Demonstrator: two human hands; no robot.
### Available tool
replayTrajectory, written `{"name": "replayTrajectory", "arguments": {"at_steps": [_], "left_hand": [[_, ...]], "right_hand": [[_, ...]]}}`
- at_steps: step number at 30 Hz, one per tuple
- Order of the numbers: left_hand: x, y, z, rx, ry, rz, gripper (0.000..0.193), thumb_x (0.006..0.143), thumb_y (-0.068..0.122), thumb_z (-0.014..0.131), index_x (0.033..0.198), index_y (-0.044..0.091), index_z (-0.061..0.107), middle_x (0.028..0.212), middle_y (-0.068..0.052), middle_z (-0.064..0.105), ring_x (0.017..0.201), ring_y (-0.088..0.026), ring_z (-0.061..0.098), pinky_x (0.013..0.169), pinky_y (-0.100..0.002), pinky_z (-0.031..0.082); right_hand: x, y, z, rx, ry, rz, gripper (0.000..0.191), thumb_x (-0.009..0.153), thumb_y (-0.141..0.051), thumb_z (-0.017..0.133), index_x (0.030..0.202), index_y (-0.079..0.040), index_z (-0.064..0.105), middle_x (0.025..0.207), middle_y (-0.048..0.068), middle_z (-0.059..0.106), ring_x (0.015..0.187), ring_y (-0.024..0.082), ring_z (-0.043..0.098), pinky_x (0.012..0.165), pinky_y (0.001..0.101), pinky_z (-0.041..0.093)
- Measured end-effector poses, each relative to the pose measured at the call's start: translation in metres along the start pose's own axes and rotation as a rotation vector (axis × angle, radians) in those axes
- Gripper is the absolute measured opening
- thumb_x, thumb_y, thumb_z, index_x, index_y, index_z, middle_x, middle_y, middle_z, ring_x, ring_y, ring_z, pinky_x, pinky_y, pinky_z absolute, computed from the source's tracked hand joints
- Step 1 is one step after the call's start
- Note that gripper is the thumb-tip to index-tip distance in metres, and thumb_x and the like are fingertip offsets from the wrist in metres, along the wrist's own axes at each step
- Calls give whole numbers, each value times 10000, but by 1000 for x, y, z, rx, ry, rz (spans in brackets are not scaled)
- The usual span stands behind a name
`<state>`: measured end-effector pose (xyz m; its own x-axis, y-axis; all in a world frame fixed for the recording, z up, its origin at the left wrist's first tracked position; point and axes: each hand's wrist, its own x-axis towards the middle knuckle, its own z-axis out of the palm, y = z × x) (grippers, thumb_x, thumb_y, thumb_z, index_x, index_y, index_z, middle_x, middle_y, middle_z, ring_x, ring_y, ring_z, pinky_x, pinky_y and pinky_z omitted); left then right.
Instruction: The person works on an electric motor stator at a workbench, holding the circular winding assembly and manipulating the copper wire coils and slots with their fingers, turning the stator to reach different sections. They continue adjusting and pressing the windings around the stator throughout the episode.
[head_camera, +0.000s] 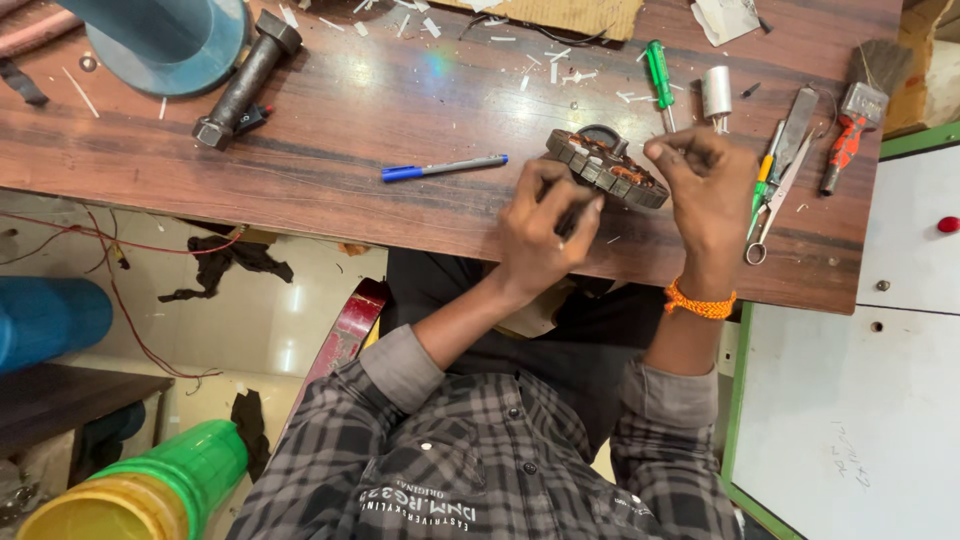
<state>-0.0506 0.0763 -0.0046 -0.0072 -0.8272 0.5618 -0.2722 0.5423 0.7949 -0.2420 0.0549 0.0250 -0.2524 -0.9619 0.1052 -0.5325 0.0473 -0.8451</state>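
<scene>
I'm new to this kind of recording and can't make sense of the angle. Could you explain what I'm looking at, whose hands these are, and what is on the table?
There is no machine here, only a person at a wooden table. The single picture comes from a camera worn on their head, looking down, so you see their checked sleeves and both hands from above.

The right hand grips a round motor stator, a toothed metal ring with copper windings, tilted up off the table. The left hand is at its near edge with something thin and dark between the fingers; I cannot tell what.

Lying around: a blue and grey pen, a green screwdriver, a heavy dark bolt, scissors, a small silver cylinder, a red-handled tool and white scraps.
</scene>
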Motion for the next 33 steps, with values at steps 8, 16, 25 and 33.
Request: {"name": "replayTrajectory", "arguments": {"at_steps": [8, 16, 25, 33], "left_hand": [[43, -29, -13, 218, -423, 551, 670, 921, 291, 816, 1500, 252, 480, 1376, 39, 622, 1204, -227, 586, 1060, -420, 439], [46, -51, -6, 107, -458, 499, 566, 919, 310, 822, 1405, 224, 545, 1318, 70, 679, 1125, -199, 602, 999, -369, 450], [34, -49, -17, 336, -323, 741, 429, 940, 398, 768, 1344, 339, 637, 1445, 111, 550, 1281, -178, 494, 1085, -392, 383], [29, -56, -28, 344, -363, 813, 355, 880, 387, 807, 1215, 286, 748, 1458, 110, 549, 1237, -177, 496, 1021, -369, 400]], "right_hand": [[-32, 14, -20, 339, 127, 173, 89, 944, -66, 794, 983, 5, 757, 746, -77, 595, 641, 18, 431, 557, 211, 286], [-83, -28, -12, 126, 37, 71, 71, 957, -18, 758, 1023, 2, 770, 798, 10, 663, 663, 62, 441, 578, 281, 316], [-90, -17, 36, -181, 210, -339, 86, 941, -10, 730, 1004, -21, 672, 838, 167, 653, 720, 318, 638, 673, 391, 476], [-104, -2, 43, 12, 206, -103, 78, 896, 19, 753, 945, 24, 692, 647, 69, 538, 555, 105, 417, 526, 294, 334]]}}
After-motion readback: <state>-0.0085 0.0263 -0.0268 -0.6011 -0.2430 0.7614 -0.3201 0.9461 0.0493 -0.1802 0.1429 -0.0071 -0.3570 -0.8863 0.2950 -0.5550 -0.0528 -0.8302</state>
